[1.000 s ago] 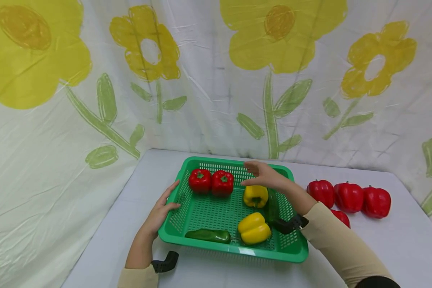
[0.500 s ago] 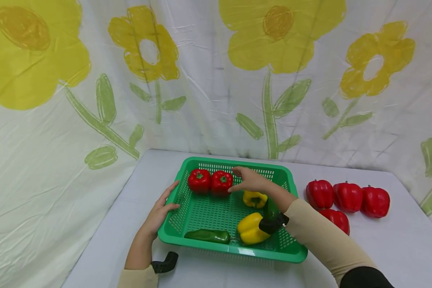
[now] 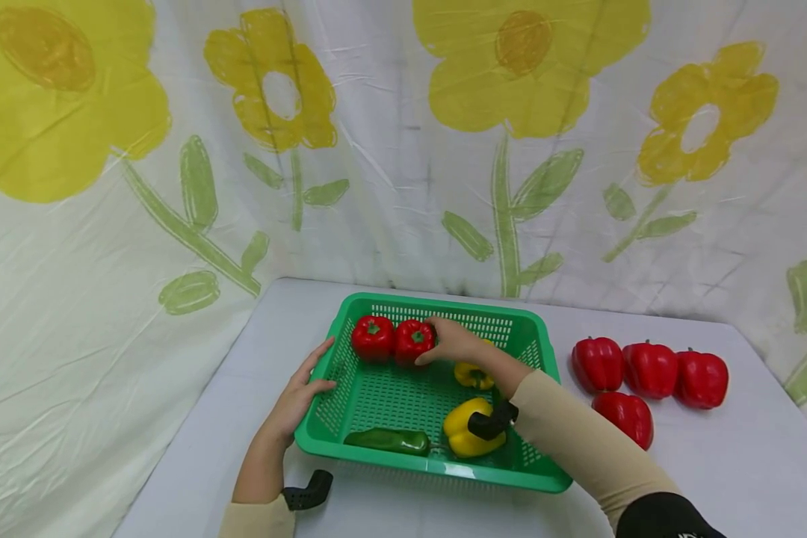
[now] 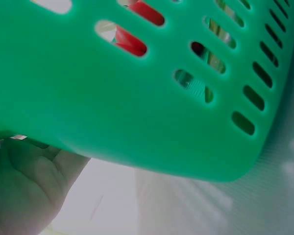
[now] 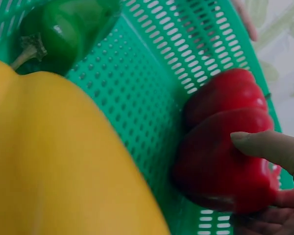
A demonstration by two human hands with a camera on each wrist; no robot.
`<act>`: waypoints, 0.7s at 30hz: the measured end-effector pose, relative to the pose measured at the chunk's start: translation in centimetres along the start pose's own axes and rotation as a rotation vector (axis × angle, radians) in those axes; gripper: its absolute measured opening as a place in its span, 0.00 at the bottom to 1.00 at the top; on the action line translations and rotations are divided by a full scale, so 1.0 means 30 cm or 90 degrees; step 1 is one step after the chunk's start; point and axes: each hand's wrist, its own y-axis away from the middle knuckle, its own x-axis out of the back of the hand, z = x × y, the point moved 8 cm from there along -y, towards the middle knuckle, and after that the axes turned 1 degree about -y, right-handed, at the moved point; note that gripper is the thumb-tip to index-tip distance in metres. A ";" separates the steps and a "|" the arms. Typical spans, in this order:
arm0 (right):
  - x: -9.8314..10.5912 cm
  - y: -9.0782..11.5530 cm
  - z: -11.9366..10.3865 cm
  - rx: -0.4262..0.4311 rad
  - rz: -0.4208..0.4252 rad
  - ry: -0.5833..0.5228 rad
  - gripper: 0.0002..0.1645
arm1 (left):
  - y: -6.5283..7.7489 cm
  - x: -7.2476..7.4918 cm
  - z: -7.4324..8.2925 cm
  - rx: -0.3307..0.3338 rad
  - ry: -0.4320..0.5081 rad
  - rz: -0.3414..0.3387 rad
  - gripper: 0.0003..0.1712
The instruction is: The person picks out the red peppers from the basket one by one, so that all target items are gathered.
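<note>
My right hand (image 3: 453, 342) grips the right one of two red bell peppers (image 3: 414, 342) in the green basket. In the right wrist view its thumb lies across the bell pepper (image 5: 220, 156), with the fingers at the far side. The other red bell pepper (image 3: 373, 338) sits against it. My left hand (image 3: 299, 392) holds the left rim of the basket (image 3: 356, 452), fingertips and thumb over the edge. Below my right forearm lie a small yellow bell pepper (image 3: 471, 376), partly hidden, and a larger yellow bell pepper (image 3: 467, 433).
A long green pepper (image 3: 388, 441) lies along the basket's near wall. On the white table (image 3: 706, 463), right of the basket, are several red bell peppers (image 3: 651, 369). A flower-printed cloth (image 3: 390, 187) hangs behind the table.
My right hand has moved left and slightly down from above the small yellow bell pepper to the right red bell pepper and taken hold of it. My left hand and the basket have stayed put.
</note>
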 end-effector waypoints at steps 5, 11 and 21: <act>-0.014 -0.011 -0.001 0.002 0.007 -0.010 0.41 | 0.001 0.001 -0.003 0.000 -0.002 0.002 0.39; -0.030 -0.024 0.015 0.005 0.008 -0.044 0.43 | -0.003 0.003 -0.008 0.002 0.001 0.001 0.39; -0.045 -0.037 0.028 0.007 0.007 -0.056 0.47 | -0.002 0.001 -0.002 -0.005 0.002 -0.002 0.39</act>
